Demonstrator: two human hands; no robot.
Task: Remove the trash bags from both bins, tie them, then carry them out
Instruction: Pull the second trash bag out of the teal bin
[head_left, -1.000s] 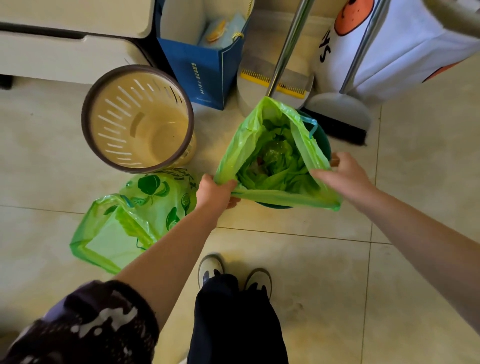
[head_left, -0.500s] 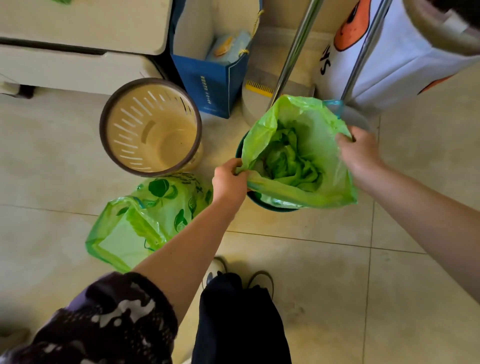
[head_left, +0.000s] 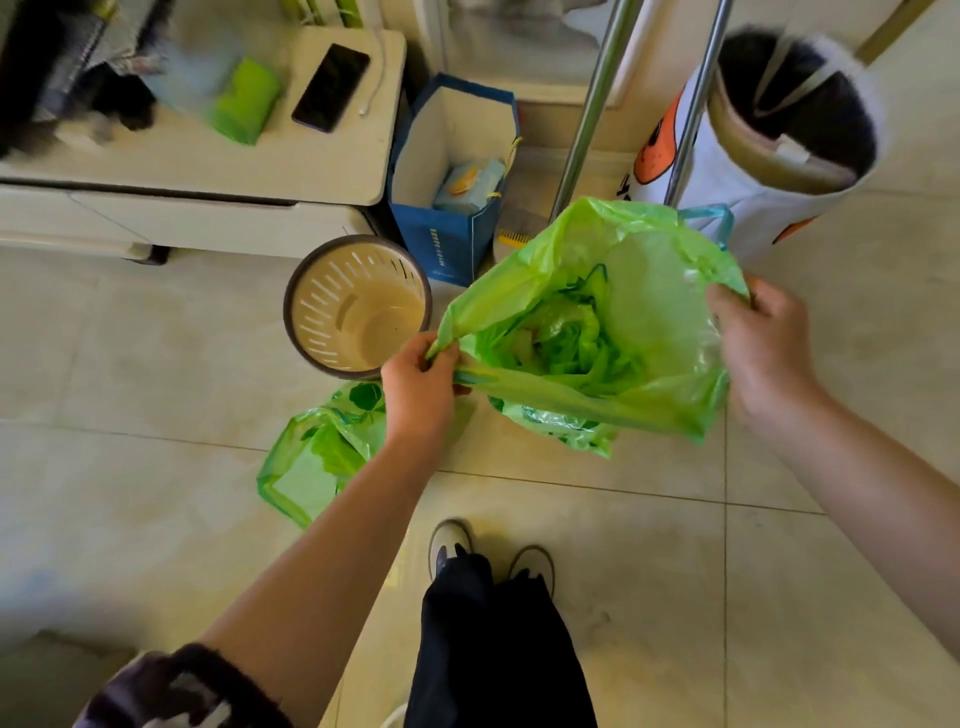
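Observation:
I hold a green trash bag (head_left: 649, 322) open in the air between both hands, with crumpled green waste inside. My left hand (head_left: 418, 387) grips its left rim and my right hand (head_left: 761, 348) grips its right rim. The bag hides the second bin beneath it. A beige slotted bin (head_left: 358, 312) with a brown rim stands unlined on the floor to the left. Another green trash bag (head_left: 319, 457), printed with leaves, lies untied on the tiles below that bin, partly behind my left forearm.
A blue paper bag (head_left: 447, 228) stands behind the beige bin. Two metal poles (head_left: 587, 114) rise behind the held bag, beside a white fabric basket (head_left: 769, 156). A low cabinet (head_left: 208, 171) with a phone (head_left: 331, 87) sits at the left. My feet (head_left: 488, 556) stand below.
Both hands have lifted the green bag up out of the dark bin, which is now hidden. The view has tilted up, showing the cabinet top and more of the basket.

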